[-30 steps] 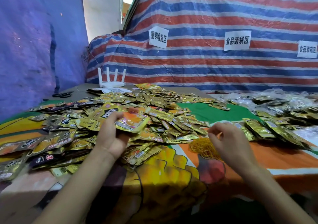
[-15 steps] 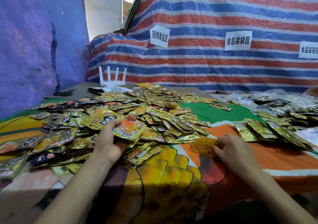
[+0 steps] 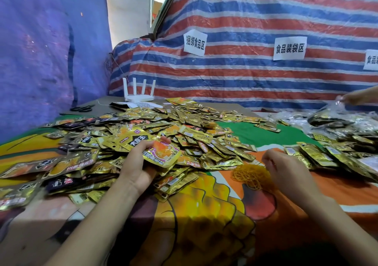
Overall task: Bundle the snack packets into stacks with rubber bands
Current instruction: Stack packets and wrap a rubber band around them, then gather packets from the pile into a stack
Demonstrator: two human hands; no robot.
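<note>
A big heap of gold and orange snack packets (image 3: 184, 128) covers the left and middle of the table. My left hand (image 3: 139, 163) grips a small stack of packets (image 3: 157, 150) just above the heap's near edge. A tangle of yellow rubber bands (image 3: 248, 174) lies on the cloth to the right of the heap. My right hand (image 3: 286, 167) is over the pile's right side with fingers curled, pinching at the bands. More gold packets (image 3: 319, 153) lie to the right.
A colourful printed cloth (image 3: 204, 204) covers the table. A white router (image 3: 139, 94) and black scissors (image 3: 81, 108) sit at the back left. Another person's hand (image 3: 351, 98) handles clear plastic bags (image 3: 337, 120) at the far right. A striped tarpaulin hangs behind.
My right hand dropped from above the table onto the rubber band pile and now lifts slightly at it. My left hand keeps its stack, shifted a little.
</note>
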